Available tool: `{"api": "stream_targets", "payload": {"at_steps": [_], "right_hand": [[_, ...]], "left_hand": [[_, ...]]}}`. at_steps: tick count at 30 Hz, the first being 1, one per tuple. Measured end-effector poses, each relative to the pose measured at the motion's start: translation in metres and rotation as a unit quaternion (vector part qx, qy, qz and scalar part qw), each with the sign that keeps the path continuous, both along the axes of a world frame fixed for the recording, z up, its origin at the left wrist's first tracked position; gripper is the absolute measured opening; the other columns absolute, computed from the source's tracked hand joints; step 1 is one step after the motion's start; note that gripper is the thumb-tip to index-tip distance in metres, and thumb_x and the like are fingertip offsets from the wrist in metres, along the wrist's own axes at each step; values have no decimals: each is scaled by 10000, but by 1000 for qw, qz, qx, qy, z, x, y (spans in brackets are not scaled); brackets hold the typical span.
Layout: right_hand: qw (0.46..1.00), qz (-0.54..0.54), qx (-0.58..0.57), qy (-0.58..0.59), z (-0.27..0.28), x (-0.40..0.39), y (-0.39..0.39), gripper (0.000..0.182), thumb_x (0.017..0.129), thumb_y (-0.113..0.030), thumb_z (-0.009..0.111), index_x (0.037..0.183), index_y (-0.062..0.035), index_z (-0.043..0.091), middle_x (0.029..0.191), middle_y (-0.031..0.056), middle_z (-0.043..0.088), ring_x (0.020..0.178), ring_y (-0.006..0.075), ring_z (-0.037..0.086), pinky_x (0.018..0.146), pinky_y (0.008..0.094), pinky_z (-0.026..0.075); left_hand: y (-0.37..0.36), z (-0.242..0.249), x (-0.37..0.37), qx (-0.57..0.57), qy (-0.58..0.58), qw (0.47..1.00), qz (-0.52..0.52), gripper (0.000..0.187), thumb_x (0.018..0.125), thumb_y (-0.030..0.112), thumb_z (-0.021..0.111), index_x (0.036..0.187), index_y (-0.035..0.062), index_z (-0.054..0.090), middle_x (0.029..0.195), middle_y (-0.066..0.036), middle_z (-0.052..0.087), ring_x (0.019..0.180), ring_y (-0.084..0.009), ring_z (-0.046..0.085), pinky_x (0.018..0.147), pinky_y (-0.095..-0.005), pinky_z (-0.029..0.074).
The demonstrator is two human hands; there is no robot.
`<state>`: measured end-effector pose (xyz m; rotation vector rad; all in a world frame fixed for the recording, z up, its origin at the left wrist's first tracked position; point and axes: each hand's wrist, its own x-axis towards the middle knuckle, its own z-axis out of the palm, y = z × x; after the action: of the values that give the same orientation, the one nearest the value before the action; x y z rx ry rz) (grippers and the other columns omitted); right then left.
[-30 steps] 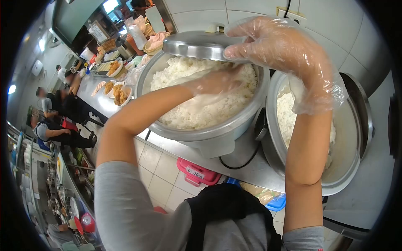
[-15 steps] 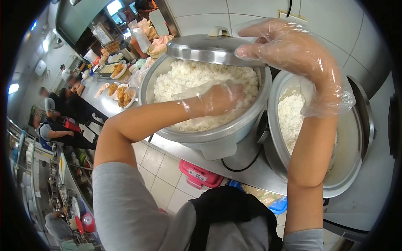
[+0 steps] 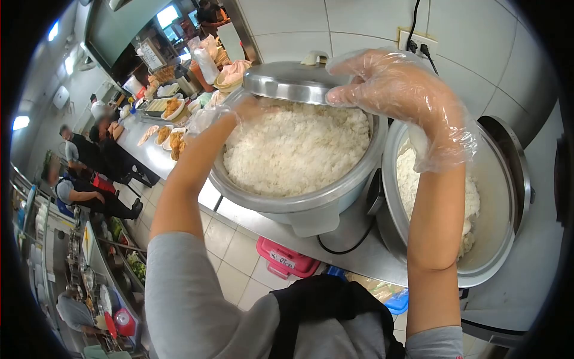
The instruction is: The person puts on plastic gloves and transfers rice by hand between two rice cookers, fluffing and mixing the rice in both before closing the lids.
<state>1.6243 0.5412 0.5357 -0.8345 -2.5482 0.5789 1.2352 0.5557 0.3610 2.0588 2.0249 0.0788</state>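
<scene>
A large rice cooker (image 3: 353,206) stands in front of me, filled with white cooked rice (image 3: 293,152). Its round steel lid (image 3: 287,84) is tilted up over the far side of the pot. My right hand (image 3: 394,87), in a clear plastic glove, grips the lid's right edge, thumb in front. My left hand (image 3: 254,112), also gloved, is at the far left of the rice, close under the lid. Its fingers are blurred and partly lost in the lid's shadow.
A second rice pot (image 3: 388,221) stands to the right, partly behind my right forearm, with rice inside and a lid (image 3: 508,161) leaning behind it. Dishes of fried food (image 3: 177,143) line the counter at left. A pink bin (image 3: 287,257) sits below. Several people are in the background.
My left hand has moved from the middle of the rice to its far left side, under the lid. My right hand still grips the lid; the view has shifted slightly.
</scene>
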Motion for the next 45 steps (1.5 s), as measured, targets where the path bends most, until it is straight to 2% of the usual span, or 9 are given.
{"api": "stream_targets", "payload": {"at_steps": [7,14,16,19,22,30,33,39,45], "right_hand": [[999,-21,4,-26,2,-4,1,526,705,-365,624,1116,-45,552,1124,144,552,1049,264,516,907,328,387],[997,-46,-14,-56,10,-2,-8,509,716,-360,622,1121,-60,555,1136,138,546,1055,257,515,908,337,385],[998,-41,1,-44,6,-2,-5,506,717,-360,621,1119,-59,557,1130,138,550,1052,257,517,905,338,387],[999,-36,23,-24,-3,-5,2,499,720,-363,620,1107,-54,564,1103,139,565,1035,262,528,892,339,396],[999,-34,29,-25,-2,-6,2,478,724,-357,620,1089,-52,575,1060,141,586,1001,268,547,871,338,409],[1000,-12,11,-25,-3,-9,3,433,728,-332,624,1073,-72,589,1029,146,598,961,269,566,847,336,419],[1000,-3,20,-22,2,-10,1,425,728,-327,625,1071,-77,591,1027,147,599,956,268,568,844,335,420],[998,2,-32,-60,4,-7,-1,424,724,-302,631,1074,-68,585,1015,147,601,962,268,562,841,332,418],[999,1,46,-16,-9,-10,5,459,722,-325,635,1088,-56,574,1076,140,579,1002,266,544,872,327,403]], "left_hand": [[-5,-3,29,8,-82,996,-22,629,733,395,629,1194,6,453,1131,-168,519,1013,-288,505,885,-353,389],[4,1,12,359,-119,925,-34,483,788,277,584,1173,24,436,1076,-177,524,958,-271,523,813,-379,423],[-25,30,63,-16,44,984,169,630,769,338,618,1272,69,352,1255,-191,414,1110,-294,458,952,-408,338],[-71,-4,100,214,294,932,-16,652,746,369,630,1285,128,354,1299,-182,372,1126,-305,451,959,-393,333],[-94,44,108,-43,81,995,30,586,717,326,658,1227,146,435,1270,-172,393,1089,-304,474,962,-371,332],[-83,33,26,-18,75,996,-40,180,704,163,609,835,45,571,907,-85,589,842,-207,540,682,-348,433],[-73,41,5,-21,101,987,122,176,721,152,594,868,55,608,949,-103,607,880,-192,550,753,-323,438],[-82,46,105,15,163,982,-96,660,851,508,385,1378,209,121,1430,-102,108,1271,-355,221,1042,-471,191],[-23,-2,119,188,383,874,-233,619,837,469,446,1328,132,277,1391,-176,205,1257,-365,237,1010,-489,238]]}}
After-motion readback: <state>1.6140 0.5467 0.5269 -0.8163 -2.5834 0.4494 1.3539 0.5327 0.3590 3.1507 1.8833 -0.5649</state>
